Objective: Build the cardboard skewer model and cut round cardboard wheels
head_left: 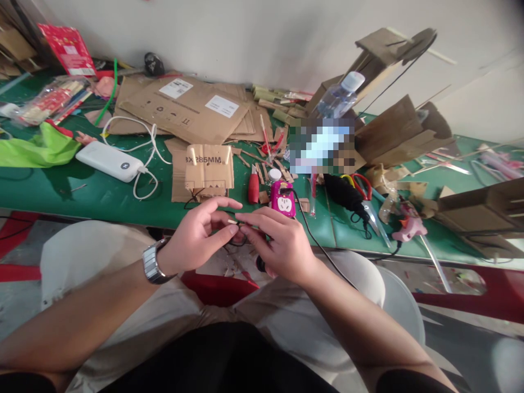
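Green covers the worktop (295,192), a smooth surface whose near edge runs just above the seated person's lap in the head view. A short, pale, stick-like piece (232,222) is between the two hands, over that lap and near the table edge; it is probably kept there, close to the body, because so small a part needs fingertips from both sides. A thin dark cord (230,242) loops just below the fingers, though where its ends run is hidden.

A folded brown cardboard block with printed lettering (208,169) stands on the table just beyond the left hand, seemingly placed within easy reach. Right of it lies a red-handled utility knife (253,185), then a magenta block socket with a white face (282,199), a black cable plugged into it. Further right, scissors with red and yellow handles (364,194) and a pink glue gun (410,226) rest near the edge, likely handy for the right arm.

The right hand (282,234) is nearly closed at the tips: thumb and index finger pinch the piece's darker end. The left hand (202,232), with a silver watch at its wrist, is loosely cupped, index finger stretched out above and thumb tip close by the piece; whether it truly grips anything, I cannot tell.
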`<control>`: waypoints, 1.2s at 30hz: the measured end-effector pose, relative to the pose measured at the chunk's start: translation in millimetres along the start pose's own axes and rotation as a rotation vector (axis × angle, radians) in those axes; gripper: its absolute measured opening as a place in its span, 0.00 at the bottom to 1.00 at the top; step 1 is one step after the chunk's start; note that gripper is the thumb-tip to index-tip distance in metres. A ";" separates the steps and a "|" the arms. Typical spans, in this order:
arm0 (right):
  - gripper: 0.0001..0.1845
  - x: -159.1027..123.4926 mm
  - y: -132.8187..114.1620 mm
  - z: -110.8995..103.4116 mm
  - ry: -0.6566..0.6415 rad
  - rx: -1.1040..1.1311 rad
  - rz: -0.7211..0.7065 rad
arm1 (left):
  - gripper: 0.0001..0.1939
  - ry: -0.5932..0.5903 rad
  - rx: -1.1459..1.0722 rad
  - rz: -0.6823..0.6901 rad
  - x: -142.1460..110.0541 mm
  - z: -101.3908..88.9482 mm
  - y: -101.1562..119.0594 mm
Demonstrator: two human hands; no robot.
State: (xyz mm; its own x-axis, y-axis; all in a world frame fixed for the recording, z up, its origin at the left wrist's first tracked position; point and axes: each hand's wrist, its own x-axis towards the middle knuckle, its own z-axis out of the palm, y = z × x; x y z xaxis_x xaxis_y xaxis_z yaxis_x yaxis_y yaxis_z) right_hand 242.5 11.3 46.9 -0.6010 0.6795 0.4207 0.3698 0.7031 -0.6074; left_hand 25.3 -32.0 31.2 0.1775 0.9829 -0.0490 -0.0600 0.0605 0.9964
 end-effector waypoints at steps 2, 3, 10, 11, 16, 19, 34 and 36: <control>0.12 -0.2 0.3 0.1 -0.015 0.009 0.013 | 0.19 0.008 0.032 0.008 -1.6 0.2 0.1; 0.13 -0.2 0.2 0.1 -0.019 0.012 0.020 | 0.18 0.011 0.048 0.016 -2.2 0.1 0.0; 0.13 0.7 -1.2 0.3 0.000 0.064 0.024 | 0.17 -0.013 0.104 0.050 -3.7 -0.9 -1.5; 0.13 0.9 -1.3 0.4 0.010 0.068 0.026 | 0.17 -0.011 0.092 0.050 -3.6 -0.7 -1.5; 0.13 2.6 -1.8 -0.3 0.072 0.091 0.063 | 0.15 -0.013 0.016 0.009 -1.6 0.8 1.0; 0.13 3.3 -1.8 -1.2 0.097 0.116 0.074 | 0.10 0.002 0.030 -0.011 0.4 0.6 2.3; 0.16 2.2 3.3 0.0 0.122 0.101 -0.068 | 0.08 -0.004 -0.446 -0.236 7.6 -3.4 0.6; 0.16 1.8 3.7 0.2 0.132 0.102 -0.080 | 0.09 -0.035 -0.447 -0.285 7.2 -3.1 3.7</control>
State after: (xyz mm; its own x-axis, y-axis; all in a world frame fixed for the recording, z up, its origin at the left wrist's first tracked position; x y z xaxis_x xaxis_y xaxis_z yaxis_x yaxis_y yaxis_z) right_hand 242.6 15.1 45.2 -0.5250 0.6488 0.5509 0.2469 0.7355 -0.6309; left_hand 23.3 -24.2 34.4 0.2805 0.9107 -0.3032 -0.4160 0.4000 0.8166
